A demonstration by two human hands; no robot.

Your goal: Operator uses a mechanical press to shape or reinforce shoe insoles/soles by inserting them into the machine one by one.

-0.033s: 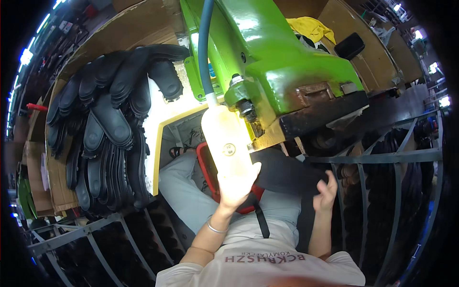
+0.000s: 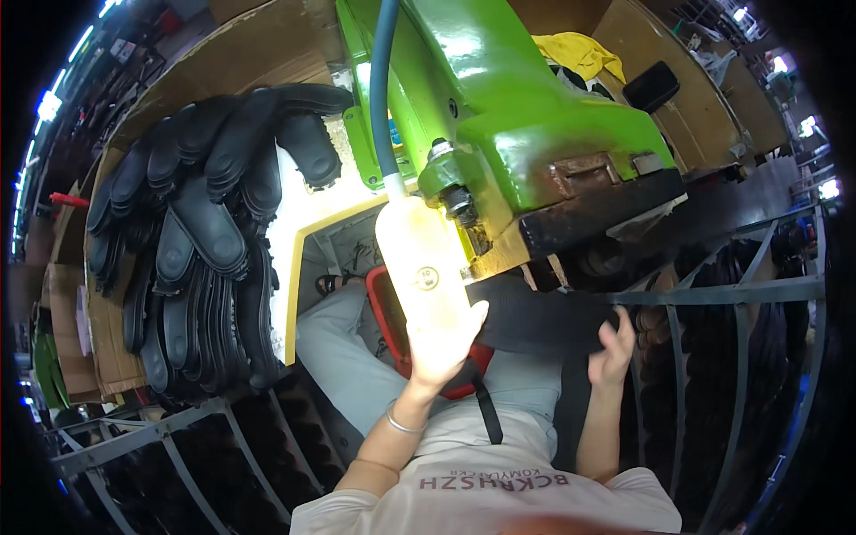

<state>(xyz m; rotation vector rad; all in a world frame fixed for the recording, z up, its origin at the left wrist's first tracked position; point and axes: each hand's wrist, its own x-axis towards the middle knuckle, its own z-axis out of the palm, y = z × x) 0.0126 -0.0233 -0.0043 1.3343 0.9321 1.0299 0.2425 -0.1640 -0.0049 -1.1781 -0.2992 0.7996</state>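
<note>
A black shoe sole (image 2: 544, 321) lies across the space below the green machine's head (image 2: 571, 134), its left end close under the metal working parts. At that end is my left hand (image 2: 441, 348), closed, its thumb against the sole; a bright lamp (image 2: 415, 236) covers and washes out its other fingers. My right hand (image 2: 611, 352) is closed at the sole's right end with bent fingers, partly hidden by the sole. To the left, a carton (image 2: 111, 357) is heaped with several stacks of black soles (image 2: 205, 223).
A red bin (image 2: 382, 312) sits between my legs below the machine. Yellow edging (image 2: 290, 303) borders the worktop on the left. Metal rails (image 2: 776, 290) run along the right. Another carton (image 2: 687, 98) behind the machine holds a yellow cloth (image 2: 584, 55).
My right hand has shifted slightly up and to the right. The sole's right end has turned a little and shows more of its surface. My left hand has barely moved.
</note>
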